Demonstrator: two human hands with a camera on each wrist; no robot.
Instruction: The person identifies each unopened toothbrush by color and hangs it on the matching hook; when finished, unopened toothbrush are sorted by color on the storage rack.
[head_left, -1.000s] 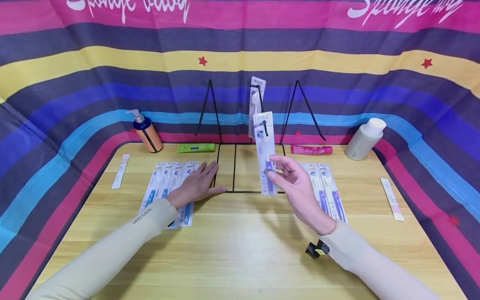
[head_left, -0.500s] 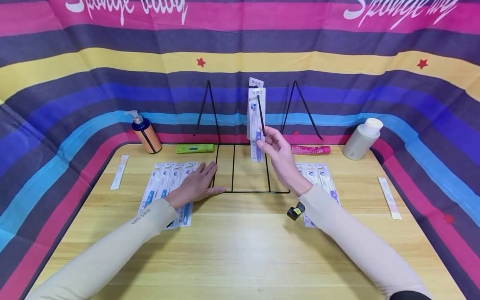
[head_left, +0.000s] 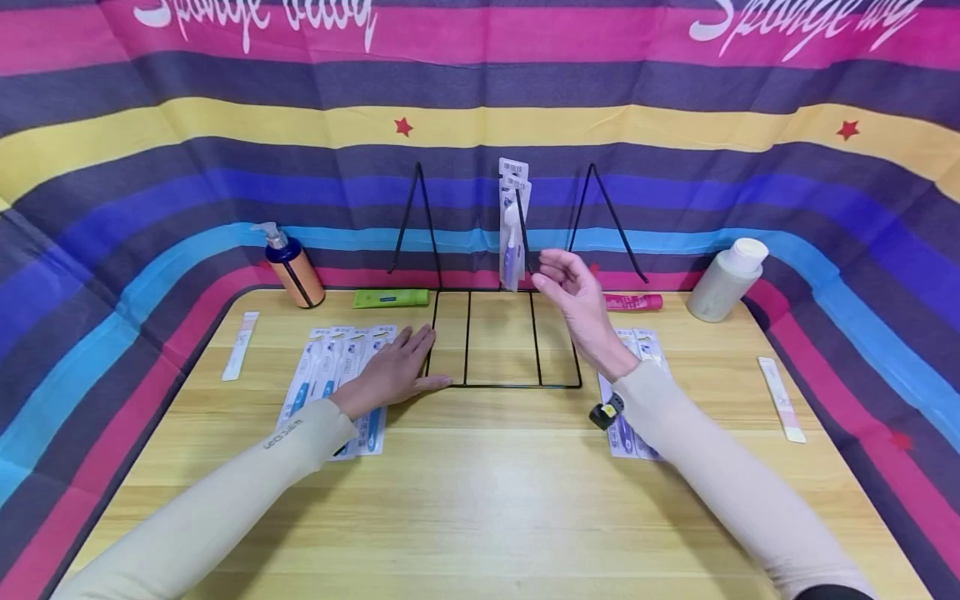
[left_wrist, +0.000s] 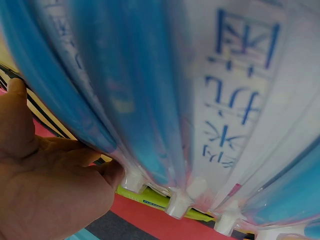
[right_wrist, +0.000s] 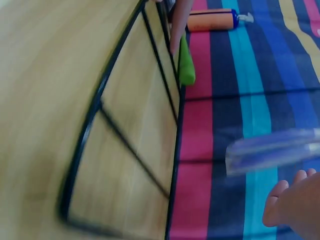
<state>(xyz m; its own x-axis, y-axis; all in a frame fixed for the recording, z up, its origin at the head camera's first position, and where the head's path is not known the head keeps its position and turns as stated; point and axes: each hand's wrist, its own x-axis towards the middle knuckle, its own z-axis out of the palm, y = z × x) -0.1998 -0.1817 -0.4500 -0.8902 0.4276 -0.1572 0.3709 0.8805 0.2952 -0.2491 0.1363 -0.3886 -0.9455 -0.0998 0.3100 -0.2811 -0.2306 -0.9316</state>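
Note:
Packaged purple toothbrushes [head_left: 512, 250] hang one behind the other on the middle arm of a black wire rack [head_left: 501, 386]. Just right of them, my right hand [head_left: 576, 304] is raised with relaxed fingers, holding nothing. The right wrist view shows the hanging toothbrush packs [right_wrist: 270, 152] apart from that hand [right_wrist: 295, 202]. My left hand [head_left: 393, 367] lies with spread fingers at the rack's left side. Beneath that wrist is a row of packaged blue toothbrushes [head_left: 303, 387], close up in the left wrist view. Packaged purple toothbrushes [head_left: 626, 437] lie partly hidden under my right forearm.
A green tube [head_left: 391, 297] and a pink tube [head_left: 633, 302] lie behind the rows. An orange pump bottle [head_left: 295, 271] stands back left, a grey bottle with white cap [head_left: 723, 283] back right. Slim white sachets [head_left: 241, 346] lie near both side edges. Striped cloth encloses the table.
My right hand carried a purple toothbrush pack back along the middle arm, let go of it there and drew off to the right. The left hand stayed in place.

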